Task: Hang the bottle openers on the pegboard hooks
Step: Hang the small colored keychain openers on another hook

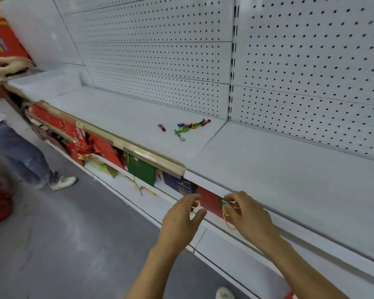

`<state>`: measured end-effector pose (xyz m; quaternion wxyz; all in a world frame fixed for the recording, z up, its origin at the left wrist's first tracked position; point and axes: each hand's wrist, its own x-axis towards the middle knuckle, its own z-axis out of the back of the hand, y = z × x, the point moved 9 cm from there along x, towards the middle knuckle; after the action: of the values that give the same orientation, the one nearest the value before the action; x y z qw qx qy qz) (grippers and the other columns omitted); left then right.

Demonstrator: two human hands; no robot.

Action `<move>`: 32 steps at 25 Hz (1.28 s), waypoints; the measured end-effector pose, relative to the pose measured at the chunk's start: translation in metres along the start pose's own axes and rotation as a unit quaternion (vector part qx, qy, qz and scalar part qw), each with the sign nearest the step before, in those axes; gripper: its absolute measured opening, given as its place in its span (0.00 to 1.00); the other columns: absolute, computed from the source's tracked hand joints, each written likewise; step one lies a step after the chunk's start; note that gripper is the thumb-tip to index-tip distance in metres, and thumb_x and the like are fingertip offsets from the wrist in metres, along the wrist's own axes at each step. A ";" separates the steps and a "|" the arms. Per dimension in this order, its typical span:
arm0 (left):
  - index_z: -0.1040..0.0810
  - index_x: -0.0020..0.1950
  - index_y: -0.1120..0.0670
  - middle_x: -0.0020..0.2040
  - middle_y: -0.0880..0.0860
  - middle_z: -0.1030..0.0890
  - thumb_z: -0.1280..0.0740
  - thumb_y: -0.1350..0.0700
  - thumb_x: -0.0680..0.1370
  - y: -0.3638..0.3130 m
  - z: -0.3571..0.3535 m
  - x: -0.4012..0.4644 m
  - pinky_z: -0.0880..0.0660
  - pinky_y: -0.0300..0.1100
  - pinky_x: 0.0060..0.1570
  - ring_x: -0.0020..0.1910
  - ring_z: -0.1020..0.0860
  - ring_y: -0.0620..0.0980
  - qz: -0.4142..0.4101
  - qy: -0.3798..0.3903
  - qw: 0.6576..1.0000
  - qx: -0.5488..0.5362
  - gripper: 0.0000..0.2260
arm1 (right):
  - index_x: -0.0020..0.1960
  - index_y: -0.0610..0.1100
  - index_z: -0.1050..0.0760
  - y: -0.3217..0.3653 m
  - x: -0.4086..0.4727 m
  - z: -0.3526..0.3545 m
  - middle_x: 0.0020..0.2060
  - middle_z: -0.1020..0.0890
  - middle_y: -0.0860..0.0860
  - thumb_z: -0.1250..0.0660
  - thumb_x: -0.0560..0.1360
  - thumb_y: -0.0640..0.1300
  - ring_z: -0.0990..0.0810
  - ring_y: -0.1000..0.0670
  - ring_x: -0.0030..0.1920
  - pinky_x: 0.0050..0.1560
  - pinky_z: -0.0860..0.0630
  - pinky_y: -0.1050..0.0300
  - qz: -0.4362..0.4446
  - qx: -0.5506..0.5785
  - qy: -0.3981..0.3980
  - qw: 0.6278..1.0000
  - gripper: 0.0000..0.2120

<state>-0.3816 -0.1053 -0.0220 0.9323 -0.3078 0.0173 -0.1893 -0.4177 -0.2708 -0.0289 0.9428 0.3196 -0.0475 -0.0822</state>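
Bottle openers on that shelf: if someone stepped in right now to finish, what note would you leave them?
Left hand: low in front of the shelf edge, fingers loosely spread, holding nothing.
Right hand: beside it, its grip pinched on a small dark item with a yellow loop; too small to tell what it is.
Bottle openers: a colourful heap lying on the white shelf, with one red opener lying apart to its left.
Pegboard: I can see no hooks and nothing hanging.
Done: no openers hung.
Left: find or fit hooks, then pick up and hang every opener.
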 end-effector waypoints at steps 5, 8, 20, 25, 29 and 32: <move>0.26 0.63 0.46 0.55 0.43 0.20 0.35 0.47 0.78 0.055 0.028 0.078 0.22 0.36 0.50 0.50 0.22 0.40 0.018 0.001 0.999 -0.033 0.14 | 0.59 0.53 0.27 0.033 0.101 -0.024 0.57 0.22 0.58 0.39 0.79 0.51 0.22 0.55 0.55 0.52 0.26 0.56 0.011 0.004 0.004 1.000 0.10; 0.26 0.63 0.46 0.53 0.45 0.19 0.34 0.48 0.78 0.086 0.049 0.136 0.25 0.30 0.46 0.49 0.21 0.41 0.042 -0.003 0.997 -0.064 0.14 | 0.60 0.53 0.27 0.049 0.166 -0.040 0.56 0.22 0.57 0.39 0.79 0.51 0.22 0.55 0.53 0.51 0.26 0.57 0.013 0.002 0.013 1.000 0.11; 0.25 0.64 0.49 0.64 0.48 0.25 0.41 0.61 0.81 0.182 0.082 0.336 0.28 0.42 0.56 0.59 0.24 0.50 0.032 -0.006 0.999 0.013 0.15 | 0.61 0.46 0.31 0.073 0.344 -0.115 0.57 0.26 0.50 0.40 0.78 0.57 0.24 0.49 0.54 0.46 0.25 0.53 -0.049 -0.092 0.047 0.993 0.18; 0.35 0.74 0.48 0.76 0.45 0.37 0.44 0.70 0.75 0.187 0.058 0.399 0.28 0.45 0.58 0.72 0.37 0.50 -0.137 0.120 0.954 0.237 0.30 | 0.56 0.46 0.30 0.072 0.349 -0.118 0.55 0.27 0.50 0.43 0.81 0.51 0.23 0.50 0.48 0.38 0.30 0.57 -0.091 -0.146 0.020 0.985 0.11; 0.30 0.70 0.52 0.66 0.52 0.30 0.41 0.68 0.76 0.191 0.043 0.418 0.25 0.47 0.51 0.63 0.31 0.53 -0.201 0.194 0.918 0.281 0.23 | 0.56 0.43 0.30 0.071 0.350 -0.118 0.53 0.27 0.48 0.44 0.81 0.49 0.23 0.49 0.47 0.38 0.34 0.57 -0.130 -0.155 0.027 0.979 0.11; 0.27 0.62 0.57 0.58 0.57 0.28 0.40 0.60 0.80 0.196 0.046 0.423 0.27 0.46 0.50 0.56 0.28 0.55 -0.187 0.182 0.931 0.254 0.11 | 0.56 0.41 0.29 0.065 0.343 -0.122 0.53 0.23 0.47 0.41 0.80 0.46 0.23 0.46 0.50 0.41 0.32 0.56 -0.192 -0.117 0.047 0.973 0.10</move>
<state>0.0850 -0.0883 -0.0624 0.9080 -0.0183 0.0800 -0.4108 -0.0557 -0.2105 -0.0732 0.9416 0.2135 0.0690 -0.2512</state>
